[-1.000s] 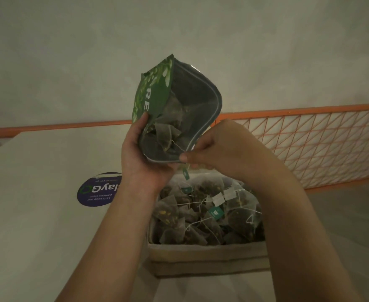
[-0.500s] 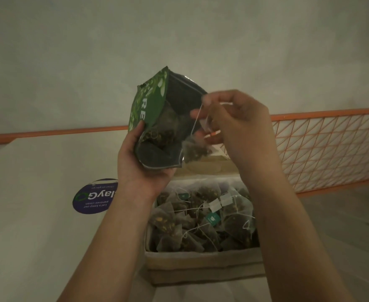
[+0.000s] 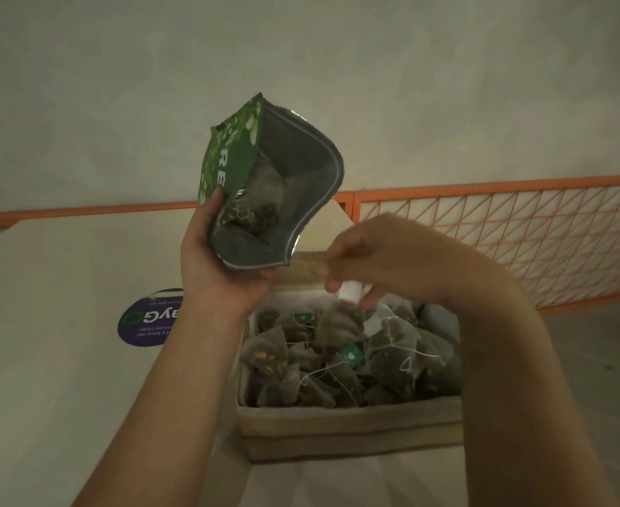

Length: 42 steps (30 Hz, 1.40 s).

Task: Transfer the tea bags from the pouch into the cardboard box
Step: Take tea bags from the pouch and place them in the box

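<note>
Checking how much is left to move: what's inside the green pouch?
Through the open mouth of the pouch, gripped by the left hand, a few tea bags lie against the grey lining. The front wall hides whatever sits deeper, so no count.

Open cardboard box [image 3: 348,418] heaped with tea bags [image 3: 392,356], raised flap [image 3: 328,228] and pouch [image 3: 275,199] crowding its far side.

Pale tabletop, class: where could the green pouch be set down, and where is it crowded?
Free: the pale tabletop left of the round purple sticker, and its strip right of the cardboard box, below the orange mesh rail. Crowded: the box, heaped with pyramid tea bags.
</note>
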{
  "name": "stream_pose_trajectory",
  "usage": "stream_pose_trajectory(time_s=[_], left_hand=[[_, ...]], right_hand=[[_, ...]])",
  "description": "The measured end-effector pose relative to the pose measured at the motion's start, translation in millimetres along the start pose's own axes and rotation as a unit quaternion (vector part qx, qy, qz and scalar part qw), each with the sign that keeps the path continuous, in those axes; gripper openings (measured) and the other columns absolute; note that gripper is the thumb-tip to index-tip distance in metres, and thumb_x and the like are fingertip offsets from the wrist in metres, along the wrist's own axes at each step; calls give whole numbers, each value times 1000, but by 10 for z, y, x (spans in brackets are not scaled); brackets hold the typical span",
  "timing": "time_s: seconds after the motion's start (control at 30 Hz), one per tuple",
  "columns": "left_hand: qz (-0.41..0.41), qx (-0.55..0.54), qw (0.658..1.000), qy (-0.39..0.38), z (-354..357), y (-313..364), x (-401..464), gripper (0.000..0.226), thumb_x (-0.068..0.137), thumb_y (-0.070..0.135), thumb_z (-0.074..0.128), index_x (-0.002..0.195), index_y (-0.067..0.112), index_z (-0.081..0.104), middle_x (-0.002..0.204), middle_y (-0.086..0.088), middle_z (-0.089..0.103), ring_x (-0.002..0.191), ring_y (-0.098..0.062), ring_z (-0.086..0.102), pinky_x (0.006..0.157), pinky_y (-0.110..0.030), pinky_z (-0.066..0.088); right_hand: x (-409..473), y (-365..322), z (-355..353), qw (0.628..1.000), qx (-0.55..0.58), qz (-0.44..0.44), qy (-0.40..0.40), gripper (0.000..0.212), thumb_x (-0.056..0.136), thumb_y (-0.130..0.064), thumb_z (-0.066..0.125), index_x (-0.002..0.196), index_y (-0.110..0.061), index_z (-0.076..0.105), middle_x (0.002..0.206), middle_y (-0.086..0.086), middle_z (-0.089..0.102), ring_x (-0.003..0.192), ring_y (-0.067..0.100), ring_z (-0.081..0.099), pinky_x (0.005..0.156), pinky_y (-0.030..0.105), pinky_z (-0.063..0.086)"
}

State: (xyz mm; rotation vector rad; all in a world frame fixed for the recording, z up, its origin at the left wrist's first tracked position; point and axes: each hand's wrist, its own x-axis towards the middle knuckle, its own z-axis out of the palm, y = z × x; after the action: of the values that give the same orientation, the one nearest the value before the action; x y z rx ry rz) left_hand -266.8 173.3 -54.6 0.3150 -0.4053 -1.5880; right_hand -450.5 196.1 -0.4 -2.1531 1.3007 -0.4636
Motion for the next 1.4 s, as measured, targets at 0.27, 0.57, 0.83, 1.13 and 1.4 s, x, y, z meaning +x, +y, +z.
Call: stream_pose_trajectory(time_s=[0.27,0.57,0.83,1.13,1.4], left_hand=[[-7,-20,999,-24,5,-19,-9,47,95,38,58,135,15,63,134,-17,65,119,-36,65,83,-42,60],[1,-17,1000,-16,29,-12,-21,44,92,38,59,128,13,69,131,-17,66,118,-35,66,90,-45,59],[-3,-21,1000,-13,62,-9,-51,38,93,38,59,110,9,77,122,-18,71,107,-35,71,86,-43,60],[-6,-7,1000,-7,103,-51,-77,44,83,36,65,121,15,71,123,-16,71,107,-33,71,88,-42,59],[-20,-17,999,-20,137,-69,-93,37,93,37,60,118,14,73,124,-15,71,106,-32,71,83,-41,61]], right_hand=[[178,5,441,980,-116,-13,-163,36,81,-41,73,113,-28,67,112,-15,62,91,0,51,67,14,32],[190,96,506,996,-79,-32,31,17,88,-11,66,81,-26,70,83,-15,64,76,-1,61,64,10,48],[-90,266,292,976,-189,54,95,19,86,-45,64,102,-38,70,110,-17,56,105,8,49,100,41,39],[-232,416,293,981,-142,86,103,30,93,-11,57,113,-29,68,118,-9,56,98,7,51,83,17,41],[-501,570,229,987,-131,90,-22,19,91,-37,62,109,-35,64,98,-19,55,81,0,55,67,12,40]])
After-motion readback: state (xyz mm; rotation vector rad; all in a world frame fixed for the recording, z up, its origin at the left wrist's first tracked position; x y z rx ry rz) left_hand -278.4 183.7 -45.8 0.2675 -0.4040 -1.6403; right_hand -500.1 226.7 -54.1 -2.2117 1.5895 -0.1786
